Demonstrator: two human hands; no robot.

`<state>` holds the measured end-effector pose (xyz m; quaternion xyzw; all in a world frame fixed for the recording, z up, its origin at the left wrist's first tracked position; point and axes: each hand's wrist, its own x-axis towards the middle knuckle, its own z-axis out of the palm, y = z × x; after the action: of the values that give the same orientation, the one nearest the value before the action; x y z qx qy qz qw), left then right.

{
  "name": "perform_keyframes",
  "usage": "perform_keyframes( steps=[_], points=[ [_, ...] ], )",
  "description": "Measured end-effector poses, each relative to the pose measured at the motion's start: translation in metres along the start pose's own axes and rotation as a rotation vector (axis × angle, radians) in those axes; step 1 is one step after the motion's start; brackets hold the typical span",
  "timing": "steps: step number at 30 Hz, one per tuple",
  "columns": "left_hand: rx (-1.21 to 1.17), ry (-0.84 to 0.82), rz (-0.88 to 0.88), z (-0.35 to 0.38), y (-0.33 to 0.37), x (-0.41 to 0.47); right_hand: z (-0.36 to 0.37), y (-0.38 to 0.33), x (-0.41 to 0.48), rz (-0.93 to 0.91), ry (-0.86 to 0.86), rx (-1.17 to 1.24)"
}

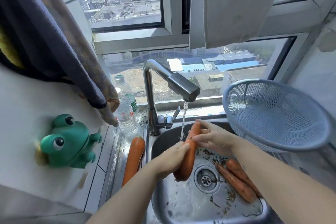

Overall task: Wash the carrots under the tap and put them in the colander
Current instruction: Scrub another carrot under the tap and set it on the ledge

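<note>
Water runs from the steel tap (183,90) onto a large orange carrot (189,152) held over the sink (181,205). My left hand (171,158) grips the carrot's lower half. My right hand (212,139) holds its upper end with fingers around it. Two dirty carrots (236,178) lie in the sink basin to the right of the drain (206,180). Another carrot (134,158) lies on the sink's left ledge. The pale blue colander (283,116) sits tilted at the sink's right, with nothing in it.
A green frog-shaped holder (67,142) sticks to the left wall. Two plastic water bottles (126,112) stand behind the sink at the left, under hanging cloths (54,38). Dirt specks lie in the basin. A window runs behind the tap.
</note>
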<state>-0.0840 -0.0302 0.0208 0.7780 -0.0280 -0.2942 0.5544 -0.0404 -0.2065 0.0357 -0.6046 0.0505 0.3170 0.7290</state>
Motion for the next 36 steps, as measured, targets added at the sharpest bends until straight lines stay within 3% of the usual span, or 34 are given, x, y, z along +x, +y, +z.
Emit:
perform_keyframes(
  steps=[3,5,7,10,12,17,21,23,26,29,31,36],
  points=[
    [-0.386,-0.102,-0.104,0.002,-0.004,-0.004,0.019,0.029,0.008,-0.051,0.018,0.222],
    [-0.470,-0.097,-0.108,-0.001,-0.014,-0.008,0.030,0.043,0.010,-0.065,0.009,0.272],
    [-0.429,-0.080,-0.093,0.001,-0.022,-0.012,0.043,0.051,0.008,-0.094,0.057,0.217],
    [-0.170,-0.011,-0.023,0.010,-0.022,-0.015,0.057,0.058,0.013,-0.086,0.313,0.186],
    [-0.100,0.038,-0.006,0.015,-0.021,-0.016,0.061,0.059,0.016,-0.031,0.371,0.221],
    [-0.203,0.124,-0.060,0.011,-0.024,-0.021,0.066,0.055,0.008,-0.013,0.152,0.409],
    [-0.042,0.216,-0.004,0.015,-0.019,-0.022,0.069,0.055,0.012,-0.047,0.292,0.353],
    [-0.018,0.240,0.000,0.013,-0.018,-0.023,0.067,0.052,0.014,-0.035,0.261,0.404],
    [-0.023,0.238,-0.012,0.006,-0.016,-0.025,0.062,0.046,0.008,-0.016,0.077,0.419],
    [0.055,0.218,0.005,0.004,-0.014,-0.029,0.056,0.043,0.006,-0.019,0.096,0.249],
    [0.122,0.210,0.036,0.003,-0.012,-0.030,0.050,0.036,0.006,-0.001,0.108,0.257],
    [-0.024,0.191,0.092,-0.005,-0.001,-0.034,0.030,0.020,-0.002,0.029,-0.133,0.346]
  ],
)
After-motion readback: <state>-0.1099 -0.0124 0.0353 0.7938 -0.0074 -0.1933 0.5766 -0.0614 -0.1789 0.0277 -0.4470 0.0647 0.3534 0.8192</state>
